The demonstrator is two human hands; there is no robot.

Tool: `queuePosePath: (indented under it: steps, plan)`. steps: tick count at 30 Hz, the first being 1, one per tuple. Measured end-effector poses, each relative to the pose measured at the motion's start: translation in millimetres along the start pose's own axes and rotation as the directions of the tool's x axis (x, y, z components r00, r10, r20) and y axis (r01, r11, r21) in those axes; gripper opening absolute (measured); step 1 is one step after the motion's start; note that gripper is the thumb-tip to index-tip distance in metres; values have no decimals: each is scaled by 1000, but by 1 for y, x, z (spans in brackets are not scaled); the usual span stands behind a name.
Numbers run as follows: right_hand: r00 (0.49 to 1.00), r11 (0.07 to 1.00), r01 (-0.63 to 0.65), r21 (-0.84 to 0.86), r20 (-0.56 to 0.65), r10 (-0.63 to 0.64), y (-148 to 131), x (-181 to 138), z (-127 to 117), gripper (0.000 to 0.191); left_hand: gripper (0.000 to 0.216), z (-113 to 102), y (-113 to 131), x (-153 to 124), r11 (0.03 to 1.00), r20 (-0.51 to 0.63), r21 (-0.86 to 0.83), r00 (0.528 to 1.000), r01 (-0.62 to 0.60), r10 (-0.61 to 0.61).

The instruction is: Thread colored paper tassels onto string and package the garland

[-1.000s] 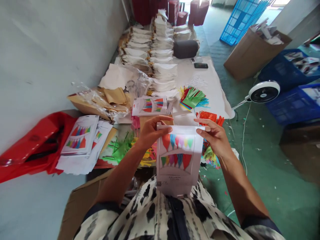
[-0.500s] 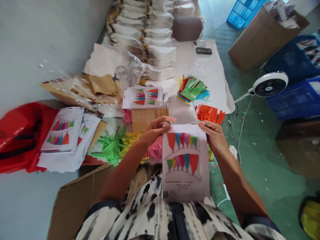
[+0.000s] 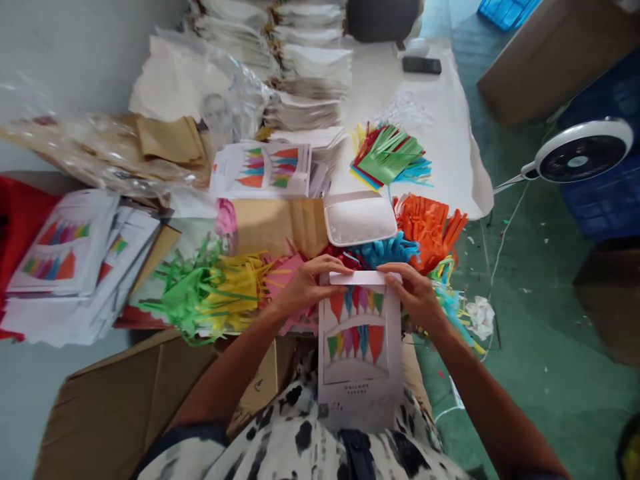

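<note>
Between my hands hangs a white printed packet (image 3: 356,373) showing rows of coloured tassels, its print upside down to me. My left hand (image 3: 316,285) pinches the upper left corner, and my right hand (image 3: 409,288) grips the upper right corner. Along the top, a narrow white flap is folded over toward me between my fingers. Just beyond my hands lie a white tray (image 3: 361,221), blue tassels (image 3: 383,251) and orange tassels (image 3: 427,227). Left of my left hand are pink (image 3: 293,283), yellow (image 3: 237,283) and green tassels (image 3: 190,293).
A pile of similar packets (image 3: 265,170) lies past a brown paper stack (image 3: 277,223); more packets (image 3: 60,243) are at the left. Fanned coloured tissue (image 3: 387,157), a dark phone (image 3: 421,65) and bundled white stacks (image 3: 313,67) lie farther back. A white fan (image 3: 583,152) stands right; a cardboard box (image 3: 125,400) is below left.
The packet's top edge has been folded down into a flap, and my hands have come closer together. My view has shifted nearer the table.
</note>
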State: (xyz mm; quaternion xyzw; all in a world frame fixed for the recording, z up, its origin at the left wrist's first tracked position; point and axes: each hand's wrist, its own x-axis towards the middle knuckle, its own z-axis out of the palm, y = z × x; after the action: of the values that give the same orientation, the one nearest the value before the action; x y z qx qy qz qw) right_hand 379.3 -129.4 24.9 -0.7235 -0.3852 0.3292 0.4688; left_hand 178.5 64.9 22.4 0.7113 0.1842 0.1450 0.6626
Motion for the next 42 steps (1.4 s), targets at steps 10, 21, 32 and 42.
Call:
queuePosePath:
  steps: [10, 21, 32, 42]
  plan:
    - [954, 940, 300, -162, 27, -300, 46, -32, -1, 28, 30, 48, -40, -38, 1000, -123, -11, 992, -29, 27]
    - [992, 986, 121, 117, 30, -126, 60, -117, 2, 21, 41, 89, -59, -90, 991, 39, -126, 998, -34, 39]
    - [995, 909, 31, 416, -101, 12, 86, -184, 31, 26, 34, 115, -72, -131, 966, 16, -243, 996, -83, 90]
    - [982, 967, 189, 172, -27, -187, 82, -150, 28, 27, 31, 90, -50, -107, 985, 62, 80, 987, -151, 146]
